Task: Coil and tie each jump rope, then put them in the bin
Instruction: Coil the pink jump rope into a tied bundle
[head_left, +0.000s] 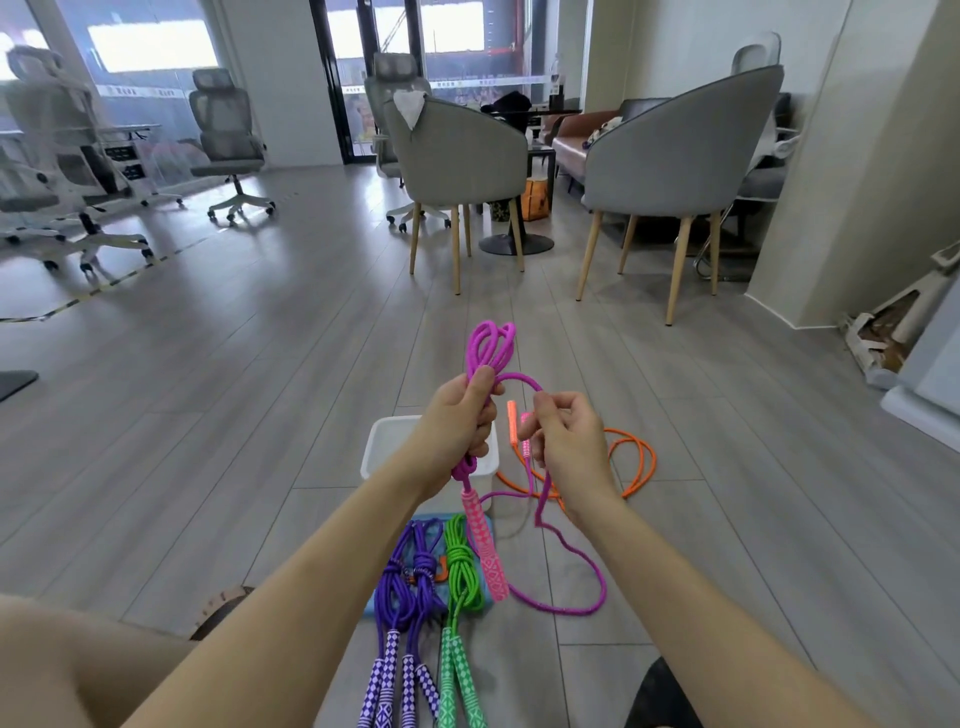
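Left hand (457, 423): I have it gripping the folded loops of the magenta rope (491, 345), bundle held above the white bin (387, 441); one pink handle (485, 545) hangs below my fist.

Right hand (563, 439): fingers pinch the free strand and the second handle; slack trails to the floor.

Step advice: I'd wrap the tail snugly round the bundle's middle, keeping the left grip firm so loops don't slip.

Bin: what I can see of its inside looks bare.

Waiting: tied purple ropes (410, 587) and green rope (460, 566) lie nearer me; orange rope (631, 462) lies loose, right of the bin.
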